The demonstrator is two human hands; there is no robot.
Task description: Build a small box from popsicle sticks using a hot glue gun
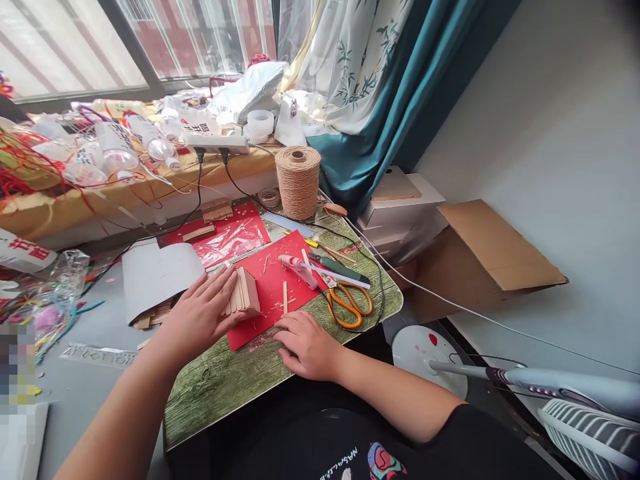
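Note:
My left hand (200, 313) lies over a small box of wooden craft sticks (247, 293), fingers across its top and thumb along the near side. The box stands on a red sheet (273, 267); part of it is hidden under the hand. My right hand (310, 347) rests at the near edge of the green table (215, 393), holding nothing, with thumb and fingers apart and slightly bent. Just beyond it lie a loose craft stick (285, 297) and a pink glue gun (299, 269) with a glue stick in it. Orange-handled scissors (350, 303) sit to its right.
A twine spool (298, 183) stands at the back beside a power strip (217, 143). A white bag (163, 277) with craft sticks lies left. Cables cross the table's right side. A cardboard box (500, 247) and a fan (575, 400) stand to the right.

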